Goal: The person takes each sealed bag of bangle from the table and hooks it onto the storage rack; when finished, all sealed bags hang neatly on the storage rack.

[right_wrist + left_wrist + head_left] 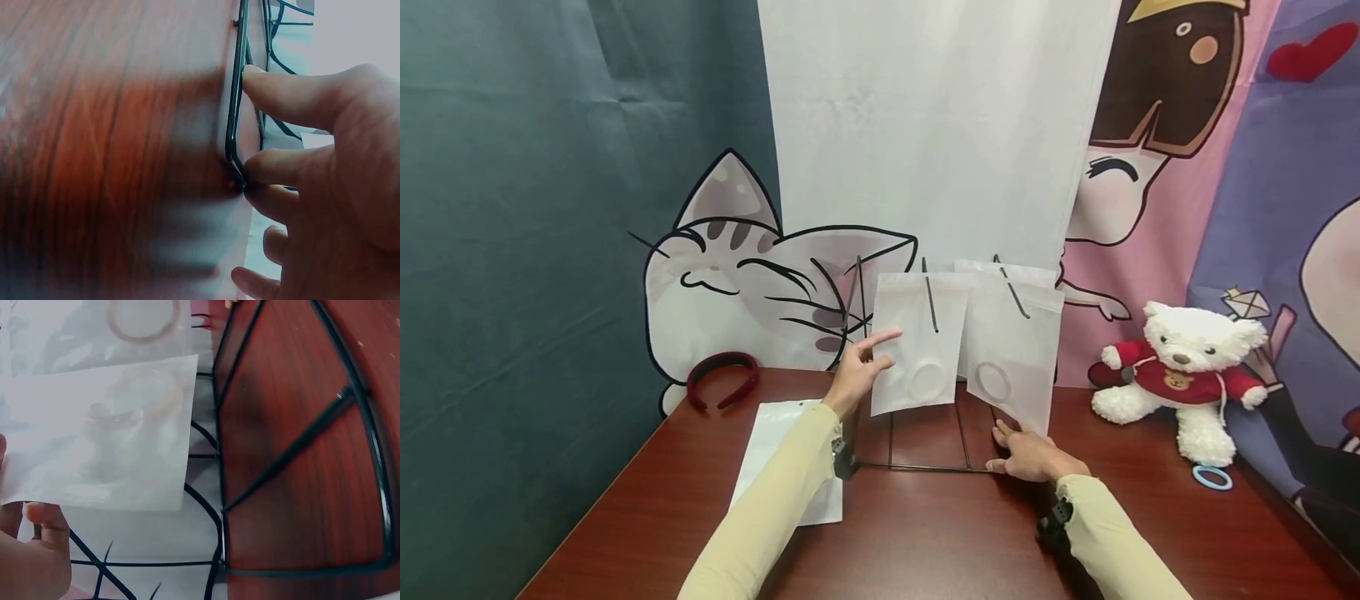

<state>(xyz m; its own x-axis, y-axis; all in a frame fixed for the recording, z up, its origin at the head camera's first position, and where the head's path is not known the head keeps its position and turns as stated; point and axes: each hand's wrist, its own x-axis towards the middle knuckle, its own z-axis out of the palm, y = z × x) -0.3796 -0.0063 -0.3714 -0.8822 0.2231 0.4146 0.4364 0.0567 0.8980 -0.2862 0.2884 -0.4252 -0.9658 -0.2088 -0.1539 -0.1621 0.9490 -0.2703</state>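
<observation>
A black wire display rack (961, 433) stands on the table, two clear zip bags hanging from its hooks. Inside both the left bag (904, 317) and the right bag (1022, 346) is a pale ring-shaped item. My left hand (853, 375) is at the left bag's outer edge, its index finger and thumb extended in front of the plastic. In the left wrist view that bag (144, 481) spreads beside the fingers. My right hand (1030, 454) holds the front right corner of the rack's base; the right wrist view shows thumb and fingertips against the base bar (235, 112).
Left of the rack a white bag (775, 442) lies flat, partly under my left forearm. A dark red headband (724, 367) rests at the back left. A white teddy bear (1180, 375) in a red top sits at the right, a light blue ring (1212, 477) by its foot.
</observation>
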